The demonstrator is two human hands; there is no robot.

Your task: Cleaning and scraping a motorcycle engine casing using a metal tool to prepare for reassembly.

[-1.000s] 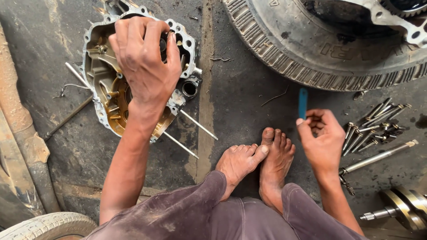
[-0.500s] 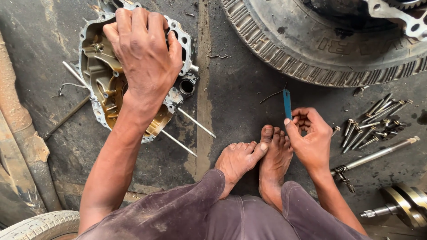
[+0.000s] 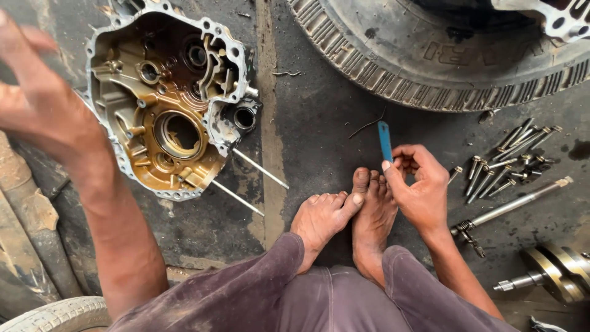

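The right hand [image 3: 421, 187] pinches a thin blue blade [image 3: 385, 140] upright between its fingertips, just above the bare feet [image 3: 350, 212]. The left hand [image 3: 37, 101], blurred, hangs open and empty beside the oily metal engine casing [image 3: 166, 98] lying face-up on the floor. The work looks like scraping the casing's rim, which calls for steadying the casing.

Left hand [image 3: 37, 98] is a smear of motion up at the frame's left edge, fingers impossible to count, possibly spread. The big tyre [image 3: 442, 61] runs off the top and right. The engine casing [image 3: 166, 98] loses its upper rim to the top edge. The shaft part [image 3: 553, 270] is clipped at the lower right.
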